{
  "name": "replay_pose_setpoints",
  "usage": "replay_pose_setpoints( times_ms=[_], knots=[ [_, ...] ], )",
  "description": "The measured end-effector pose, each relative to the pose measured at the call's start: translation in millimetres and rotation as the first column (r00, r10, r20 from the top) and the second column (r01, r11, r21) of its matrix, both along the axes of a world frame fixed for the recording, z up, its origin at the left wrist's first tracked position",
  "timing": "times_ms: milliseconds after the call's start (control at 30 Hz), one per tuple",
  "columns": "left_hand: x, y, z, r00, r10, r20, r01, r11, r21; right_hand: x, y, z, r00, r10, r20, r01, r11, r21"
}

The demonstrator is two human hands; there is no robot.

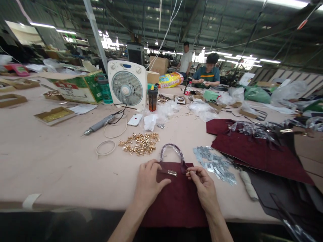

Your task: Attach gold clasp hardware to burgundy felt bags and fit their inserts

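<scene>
A dark red bag panel lies flat at the table's front edge, its plastic-wrapped handle pointing away from me. Near its top sits a small metal plate. My left hand rests on the panel's left side, thumb and fingers apart, holding nothing. At the upper right corner, my right hand pinches a small gold metal fitting between thumb and fingers. Beyond the handle is a heap of similar gold fittings. To the right lies a spread of flat silver metal plates.
On the right are stacked dark red panels and a white roll. An electric screwdriver, a tape ring, a phone and a box fan stand or lie farther back. Across the table sits a co-worker.
</scene>
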State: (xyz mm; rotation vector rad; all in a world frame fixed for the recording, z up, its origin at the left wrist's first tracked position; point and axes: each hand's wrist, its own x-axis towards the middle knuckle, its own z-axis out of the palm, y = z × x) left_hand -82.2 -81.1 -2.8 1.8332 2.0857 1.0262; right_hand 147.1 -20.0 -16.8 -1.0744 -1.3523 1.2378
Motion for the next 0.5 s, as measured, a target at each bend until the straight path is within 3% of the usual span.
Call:
replay_pose_setpoints(
  times_ms=[167,500],
  knots=[
    [2,5,-0.5,0.998,0.066,-0.015,-0.066,0.998,0.004,0,0,0.5,1.000,-0.017,-0.004,0.017,1.000,0.020],
    [-4,14,-1.1,0.961,0.017,-0.275,-0.009,1.000,0.030,1,-2,-1.9,1.000,-0.023,0.006,0.023,1.000,0.005]
  ],
)
